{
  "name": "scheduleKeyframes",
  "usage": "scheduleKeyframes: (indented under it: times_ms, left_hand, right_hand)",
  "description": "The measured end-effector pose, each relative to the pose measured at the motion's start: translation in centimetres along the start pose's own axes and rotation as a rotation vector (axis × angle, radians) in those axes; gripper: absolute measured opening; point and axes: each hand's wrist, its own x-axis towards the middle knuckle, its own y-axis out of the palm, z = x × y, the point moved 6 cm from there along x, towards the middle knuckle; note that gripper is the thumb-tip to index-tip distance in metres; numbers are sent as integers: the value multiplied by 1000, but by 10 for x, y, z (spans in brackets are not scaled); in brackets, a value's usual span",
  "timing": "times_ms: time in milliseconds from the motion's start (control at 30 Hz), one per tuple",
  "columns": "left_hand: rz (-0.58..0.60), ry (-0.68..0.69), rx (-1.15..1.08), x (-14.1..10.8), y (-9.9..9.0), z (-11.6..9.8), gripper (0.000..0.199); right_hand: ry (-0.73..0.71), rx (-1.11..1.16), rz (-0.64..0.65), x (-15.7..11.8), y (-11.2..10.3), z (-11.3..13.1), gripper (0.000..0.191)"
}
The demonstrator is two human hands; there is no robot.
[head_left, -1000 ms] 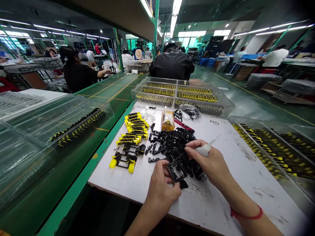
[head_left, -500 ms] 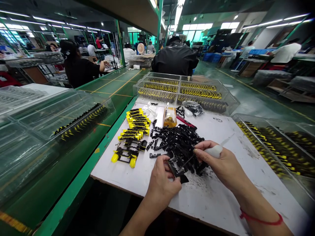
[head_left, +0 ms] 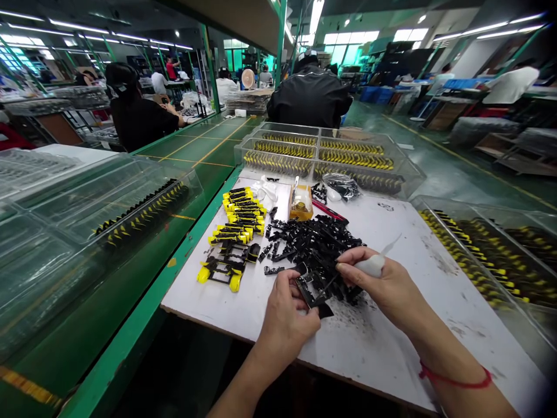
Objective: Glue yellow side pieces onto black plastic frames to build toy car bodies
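Note:
My left hand (head_left: 285,319) is closed on the edge of a black plastic frame (head_left: 310,289), which is tilted over the near side of a heap of small black plastic parts (head_left: 322,241). Just to its right, my right hand (head_left: 394,287) keeps a small white squeeze bottle (head_left: 372,266) tucked in its grip, the thin nozzle pointing up and away. Thumb and forefinger of that hand are pinched above the heap; whether they also hold a small black part I cannot tell. On the left of the white board lies a row of black-and-yellow assemblies (head_left: 237,232).
Clear plastic trays with yellow-and-black pieces stand behind (head_left: 322,154), at the right (head_left: 483,255) and on the green bench at the left (head_left: 143,215). A yellow box (head_left: 301,210), a red tool (head_left: 328,212) and a plastic bag (head_left: 342,186) lie behind the heap. Other people sit further off.
My right hand has moved slightly left, bringing its pinched fingertips and the bottle closer to the frame. My left hand still holds the frame in nearly the same place.

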Motion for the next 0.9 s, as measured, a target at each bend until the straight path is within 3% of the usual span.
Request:
scheduleKeyframes:
  times_ms: [267,533,700,900]
  left_hand:
    - [14,-30,0,0,0,2,54]
    - [41,-125,-18,2,5,3,57]
    - [70,-121,-55,5,10,10,58]
    - [-44,-120,-132,8,15,26,63]
  right_hand:
    - [-35,166,-184,10,-24,0,26]
    - [-273,-89,-481,59,-47,59,24]
    - [-519,-305,-554,99,-28,89,17]
    - [-552,-491,-450,128,11,78,11]
